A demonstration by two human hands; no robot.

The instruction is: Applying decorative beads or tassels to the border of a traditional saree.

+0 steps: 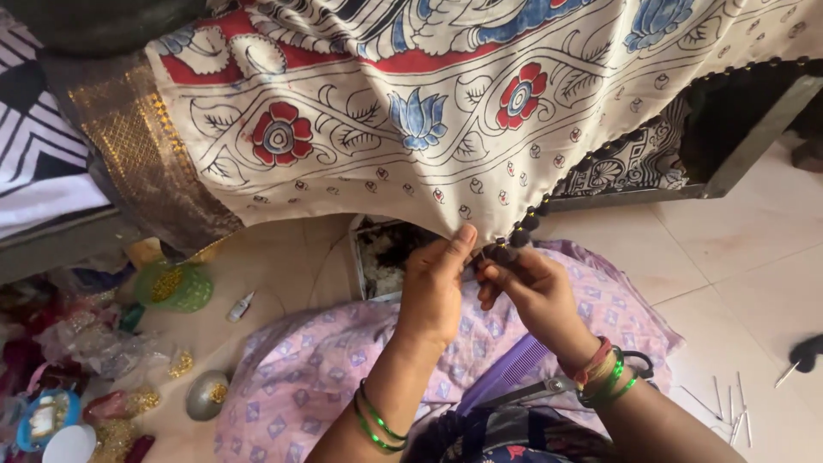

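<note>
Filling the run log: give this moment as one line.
left hand: pinches cream floral printed cloth edge | right hand: grip on dark round tassel bead | lap: purple comb, scissors

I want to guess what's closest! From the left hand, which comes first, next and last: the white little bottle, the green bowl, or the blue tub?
Measured from the left hand in the head view:
1. White bottle, on the floor just to its left.
2. Green bowl, farther left, holding gold bits.
3. Blue tub, far down in the bottom left corner.
</note>
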